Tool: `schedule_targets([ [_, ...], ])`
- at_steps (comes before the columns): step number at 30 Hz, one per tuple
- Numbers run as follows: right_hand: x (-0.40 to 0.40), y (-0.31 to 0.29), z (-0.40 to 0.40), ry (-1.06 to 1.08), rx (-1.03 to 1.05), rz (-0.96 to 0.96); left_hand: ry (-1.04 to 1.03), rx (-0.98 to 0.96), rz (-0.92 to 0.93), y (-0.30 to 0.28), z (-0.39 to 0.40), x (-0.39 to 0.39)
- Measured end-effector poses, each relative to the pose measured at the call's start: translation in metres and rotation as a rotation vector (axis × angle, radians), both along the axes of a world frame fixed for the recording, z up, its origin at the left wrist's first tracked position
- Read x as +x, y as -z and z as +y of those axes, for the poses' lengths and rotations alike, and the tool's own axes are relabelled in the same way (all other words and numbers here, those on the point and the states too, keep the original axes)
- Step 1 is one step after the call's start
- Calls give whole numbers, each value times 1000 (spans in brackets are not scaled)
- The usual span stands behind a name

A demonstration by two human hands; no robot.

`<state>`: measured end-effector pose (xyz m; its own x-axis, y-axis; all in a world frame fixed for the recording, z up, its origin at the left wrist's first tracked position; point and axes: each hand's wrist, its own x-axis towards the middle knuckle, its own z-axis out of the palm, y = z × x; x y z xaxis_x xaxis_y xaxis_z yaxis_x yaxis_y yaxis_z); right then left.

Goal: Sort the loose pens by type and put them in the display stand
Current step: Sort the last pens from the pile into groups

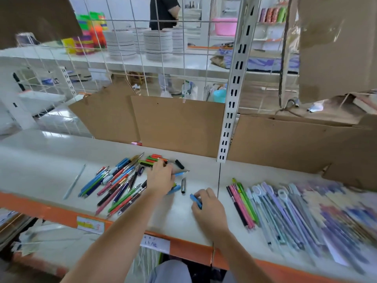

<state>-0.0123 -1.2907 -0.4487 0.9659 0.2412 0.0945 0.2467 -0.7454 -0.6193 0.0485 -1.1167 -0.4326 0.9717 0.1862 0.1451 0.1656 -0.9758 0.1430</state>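
A jumbled pile of loose pens (120, 180) in blue, pink, green, orange and black lies on the white shelf (40, 160). My left hand (161, 177) reaches into the pile's right side and holds a blue pen (181, 173) whose tip sticks out to the right. My right hand (208, 207) grips a short blue pen piece (195, 200) close to the shelf top. A silver-and-black cap (183, 185) lies between the hands. To the right, sorted rows of pink, green and black pens (242, 203) and pastel pens (289, 215) lie side by side.
A single clear pen (74, 181) lies apart at the left. Cardboard sheets (177, 123) stand behind the shelf, with a slotted metal upright (230, 119) between them. The shelf has an orange front edge (61, 215) with paper labels. A person stands in the far background.
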Motion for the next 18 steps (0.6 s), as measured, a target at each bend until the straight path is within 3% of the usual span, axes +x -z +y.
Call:
schedule_targets([
  [2, 0, 0, 0, -3, -20, 3, 22, -29, -59, -5, 0, -6],
  [5, 0, -2, -1, 10, -44, 29, 51, -263, -178, -14, -8, -28],
  [7, 1, -4, -1, 30, -30, 65, 58, -437, -189, -16, -19, -52],
  [9, 1, -8, -2, 53, 42, 104, 65, -492, -150, -9, -30, -75],
  [18, -26, -23, -31, 331, 999, 408, 308, -460, -86, 11, -39, -108],
])
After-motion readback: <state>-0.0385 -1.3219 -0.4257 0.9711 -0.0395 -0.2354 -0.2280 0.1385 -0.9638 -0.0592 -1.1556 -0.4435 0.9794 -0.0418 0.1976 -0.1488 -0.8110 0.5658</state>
